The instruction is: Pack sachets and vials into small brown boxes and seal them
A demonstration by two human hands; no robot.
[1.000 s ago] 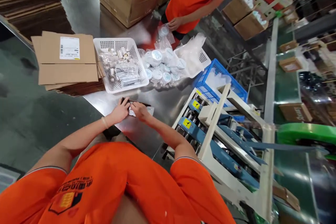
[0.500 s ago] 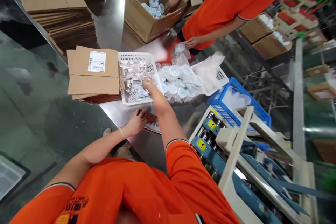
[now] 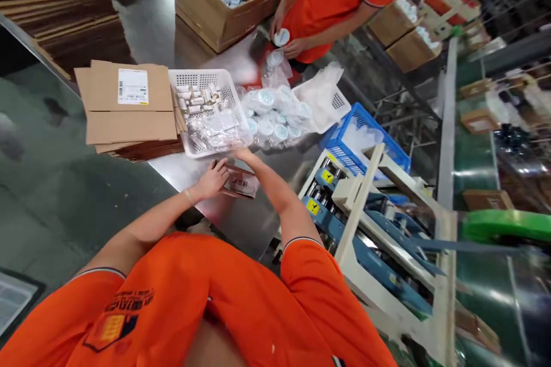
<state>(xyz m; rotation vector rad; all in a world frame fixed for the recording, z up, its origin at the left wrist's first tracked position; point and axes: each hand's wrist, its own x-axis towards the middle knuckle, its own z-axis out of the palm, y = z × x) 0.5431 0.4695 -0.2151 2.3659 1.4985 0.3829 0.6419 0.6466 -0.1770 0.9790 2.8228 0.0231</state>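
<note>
My left hand (image 3: 214, 178) grips the left end of a small brown printed cardboard box (image 3: 241, 183) just above the metal table. My right hand (image 3: 244, 155) is at the far side of this box, beside the near rim of a white perforated basket (image 3: 198, 155); its fingers are mostly hidden, and I cannot tell what they hold. Inside the basket lie white-and-metal cylindrical parts (image 3: 196, 100) and flat clear plastic packets (image 3: 215, 129). To the basket's right, bagged white round pieces (image 3: 275, 114) form a pile.
Flattened cartons (image 3: 129, 100) are stacked left of the basket. A large carton (image 3: 224, 17) stands behind. Across the table a co-worker (image 3: 327, 11) handles a white round piece. A blue crate (image 3: 365, 140) and a roller machine (image 3: 365, 229) are at right.
My right hand has come out of the white basket, back to the small box. My left hand stays on the box. The co-worker's two hands have come together at a round piece.
</note>
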